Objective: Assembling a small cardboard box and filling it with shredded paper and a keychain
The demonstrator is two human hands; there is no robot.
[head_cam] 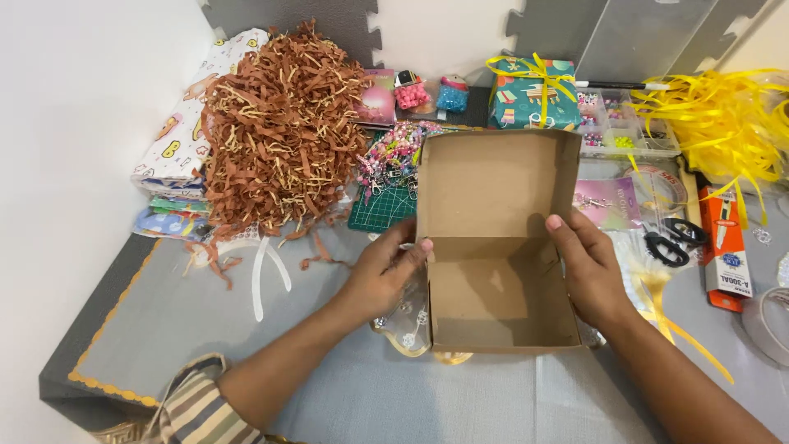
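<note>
I hold an open cardboard box [493, 271] with both hands, lid flap up and nothing visible inside. My left hand [382, 275] grips the box's left edge, thumb on the rim; my right hand [588, 267] clamps the right wall, thumb hooked inside. The box sits on the grey mat [205, 329] in front of me, partly over a clear plastic piece [407, 325]. A pile of brown paper shreds [279, 131] lies up left, a wrapped gift [532, 92] beyond the box, scissors [674, 240] and yellow ribbon [723, 115] to the right.
</note>
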